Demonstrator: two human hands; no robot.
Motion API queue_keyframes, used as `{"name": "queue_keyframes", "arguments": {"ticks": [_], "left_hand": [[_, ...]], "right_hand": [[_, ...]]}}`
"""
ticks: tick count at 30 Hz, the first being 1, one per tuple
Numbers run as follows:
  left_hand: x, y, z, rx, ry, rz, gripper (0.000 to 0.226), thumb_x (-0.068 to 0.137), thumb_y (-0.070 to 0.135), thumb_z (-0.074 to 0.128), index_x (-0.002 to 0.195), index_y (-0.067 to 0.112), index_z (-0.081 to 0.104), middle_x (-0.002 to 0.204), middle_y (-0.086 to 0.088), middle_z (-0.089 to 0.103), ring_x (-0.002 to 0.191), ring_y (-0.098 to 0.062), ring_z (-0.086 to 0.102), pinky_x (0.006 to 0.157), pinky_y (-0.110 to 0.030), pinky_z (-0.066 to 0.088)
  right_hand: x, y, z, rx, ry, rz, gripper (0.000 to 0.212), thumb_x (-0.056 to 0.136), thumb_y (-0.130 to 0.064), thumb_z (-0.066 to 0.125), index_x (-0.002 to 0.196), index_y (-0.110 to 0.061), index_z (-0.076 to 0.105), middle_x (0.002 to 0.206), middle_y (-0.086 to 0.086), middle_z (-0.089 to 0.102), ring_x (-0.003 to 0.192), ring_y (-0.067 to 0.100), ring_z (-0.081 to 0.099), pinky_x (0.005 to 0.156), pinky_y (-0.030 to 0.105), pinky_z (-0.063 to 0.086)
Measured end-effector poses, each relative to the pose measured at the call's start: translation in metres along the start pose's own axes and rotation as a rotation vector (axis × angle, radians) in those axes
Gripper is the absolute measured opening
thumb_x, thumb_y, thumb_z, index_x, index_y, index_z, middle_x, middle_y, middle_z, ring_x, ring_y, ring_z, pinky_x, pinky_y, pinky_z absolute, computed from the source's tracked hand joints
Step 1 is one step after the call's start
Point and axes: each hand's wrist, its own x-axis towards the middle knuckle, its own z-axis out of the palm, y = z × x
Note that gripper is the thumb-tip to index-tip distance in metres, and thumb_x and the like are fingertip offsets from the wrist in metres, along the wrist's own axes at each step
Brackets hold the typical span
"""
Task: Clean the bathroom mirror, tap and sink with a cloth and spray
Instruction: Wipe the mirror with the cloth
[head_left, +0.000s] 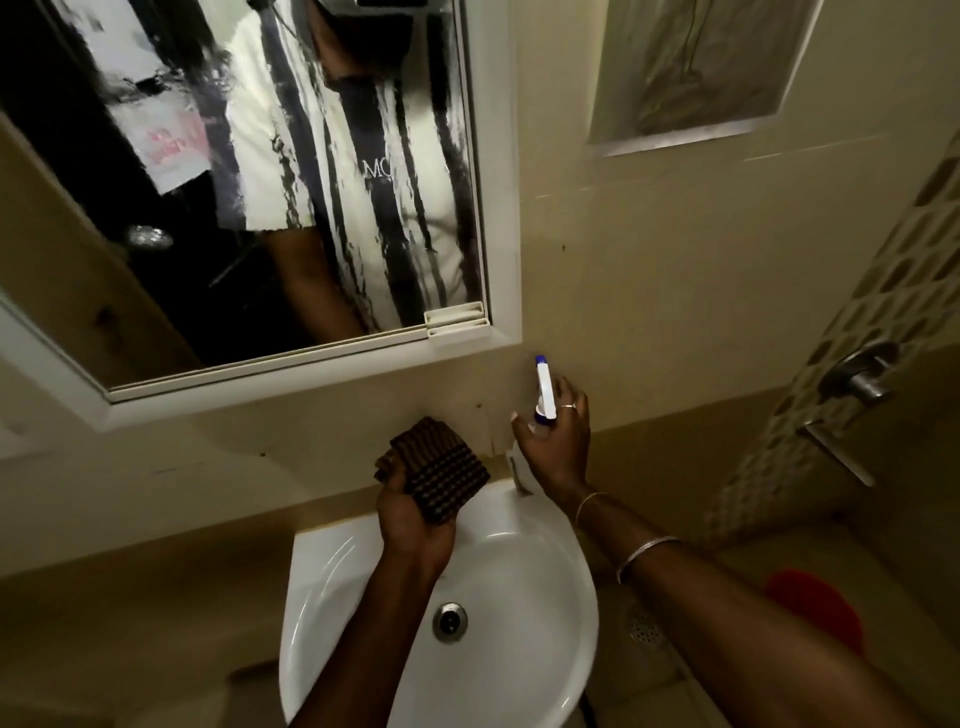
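The fingers of the right hand (553, 447) are wrapping around the neck of a spray bottle (544, 387), with one finger going to the front of it, where the trigger would be; the trigger itself is hidden. One finger is wearing a ring (570, 406). The bottle's white head with a blue tip is pointing up toward the wall (675, 270), just below the lower right corner of the mirror (291, 182). Two bangles (644, 551) are sitting on the right forearm.

The fingers of the left hand (410, 512) are curling under a folded brown cloth (434, 470), and the thumb is pressing on its near edge. The hand is holding the cloth above the back rim of the sink (519, 571), near the wall.

The white sink is lying below both hands, with a metal drain (450, 621) in its bowl. The tap (519, 470) is mostly hidden behind the right hand. The mirror is hanging above, in a white frame, and its glass is showing streaks and the reflection of a person in a striped shirt. A metal handle (862, 376) is sticking out at the far right, and something red (815, 608) is lying on the floor.
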Motion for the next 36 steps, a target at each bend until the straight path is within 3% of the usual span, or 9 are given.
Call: {"name": "queue_keyframes", "arguments": {"ticks": [5, 9, 12, 15, 17, 19, 25, 30, 36], "left_hand": [[-0.013, 0.009, -0.001, 0.03, -0.018, -0.009, 0.046, 0.106, 0.04, 0.042, 0.134, 0.01, 0.062, 0.135, -0.014, 0.067, 0.121, -0.032, 0.066, 0.116, -0.056, 0.039], [-0.027, 0.022, -0.005, 0.062, 0.005, -0.019, 0.052, 0.106, 0.041, 0.044, 0.143, 0.007, 0.055, 0.142, -0.018, 0.062, 0.134, -0.036, 0.056, 0.118, -0.053, 0.037], [-0.047, 0.036, -0.006, 0.117, 0.009, -0.012, 0.048, 0.106, 0.042, 0.045, 0.137, 0.008, 0.06, 0.131, -0.017, 0.069, 0.126, -0.034, 0.062, 0.107, -0.049, 0.048], [-0.071, 0.054, -0.006, 0.191, -0.013, -0.035, 0.045, 0.106, 0.042, 0.045, 0.128, 0.008, 0.065, 0.118, -0.017, 0.074, 0.115, -0.035, 0.066, 0.1, -0.048, 0.052], [-0.085, 0.069, -0.005, 0.264, -0.039, -0.058, 0.043, 0.107, 0.041, 0.043, 0.122, 0.009, 0.067, 0.117, -0.017, 0.075, 0.114, -0.036, 0.066, 0.103, -0.051, 0.049], [-0.098, 0.087, -0.003, 0.358, -0.071, -0.066, 0.044, 0.107, 0.041, 0.041, 0.12, 0.01, 0.069, 0.119, -0.017, 0.074, 0.113, -0.037, 0.066, 0.105, -0.052, 0.047], [-0.124, 0.147, 0.014, 0.729, -0.099, -0.031, 0.046, 0.103, 0.043, 0.047, 0.125, 0.01, 0.07, 0.122, -0.017, 0.074, 0.109, -0.036, 0.07, 0.095, -0.049, 0.055], [-0.148, 0.193, 0.056, 1.247, -0.072, 0.21, 0.03, 0.101, 0.041, 0.058, 0.104, 0.015, 0.074, 0.103, -0.011, 0.078, 0.085, -0.02, 0.073, 0.071, -0.03, 0.053], [-0.158, 0.245, 0.09, 1.477, -0.121, 0.597, 0.033, 0.099, 0.046, 0.057, 0.115, 0.024, 0.076, 0.111, 0.0, 0.075, 0.101, -0.017, 0.07, 0.089, -0.04, 0.059]], "right_hand": [[-0.061, -0.015, -0.015, 0.047, 0.138, 0.139, 0.093, 0.083, -0.043, 0.083, 0.156, -0.016, 0.031, 0.154, 0.009, 0.041, 0.139, 0.028, 0.041, 0.114, 0.045, 0.04], [-0.122, -0.025, -0.008, 0.24, 0.178, 0.146, 0.055, 0.092, -0.029, 0.075, 0.138, -0.017, 0.048, 0.126, 0.002, 0.058, 0.115, 0.02, 0.058, 0.094, 0.025, 0.05], [-0.137, -0.042, 0.001, 0.509, -0.072, 0.34, 0.019, 0.103, -0.029, 0.059, 0.121, -0.023, 0.058, 0.12, 0.01, 0.068, 0.108, 0.027, 0.068, 0.088, 0.031, 0.057], [-0.134, -0.078, 0.002, 0.856, -0.417, 0.679, 0.047, 0.106, -0.047, 0.044, 0.128, -0.009, 0.062, 0.129, 0.019, 0.068, 0.117, 0.035, 0.066, 0.101, 0.047, 0.055], [-0.136, -0.103, -0.003, 1.03, -0.63, 0.764, 0.067, 0.102, -0.06, 0.041, 0.135, -0.006, 0.061, 0.136, 0.021, 0.064, 0.129, 0.038, 0.058, 0.115, 0.055, 0.042], [-0.145, -0.128, -0.009, 1.113, -0.738, 0.755, 0.072, 0.099, -0.06, 0.046, 0.14, -0.003, 0.059, 0.143, 0.024, 0.059, 0.133, 0.039, 0.053, 0.121, 0.055, 0.033], [-0.181, -0.185, -0.015, 1.132, -0.778, 0.618, 0.044, 0.099, -0.02, 0.056, 0.137, 0.003, 0.059, 0.137, 0.025, 0.063, 0.132, 0.044, 0.056, 0.112, 0.054, 0.046], [-0.202, -0.224, -0.014, 1.164, -0.791, 0.566, 0.042, 0.101, -0.01, 0.049, 0.141, 0.003, 0.051, 0.134, 0.025, 0.064, 0.126, 0.042, 0.061, 0.111, 0.058, 0.045], [-0.201, -0.293, -0.005, 1.336, -0.639, 0.474, 0.036, 0.103, -0.014, 0.05, 0.136, 0.0, 0.054, 0.128, 0.027, 0.068, 0.121, 0.041, 0.064, 0.112, 0.055, 0.046]]}}
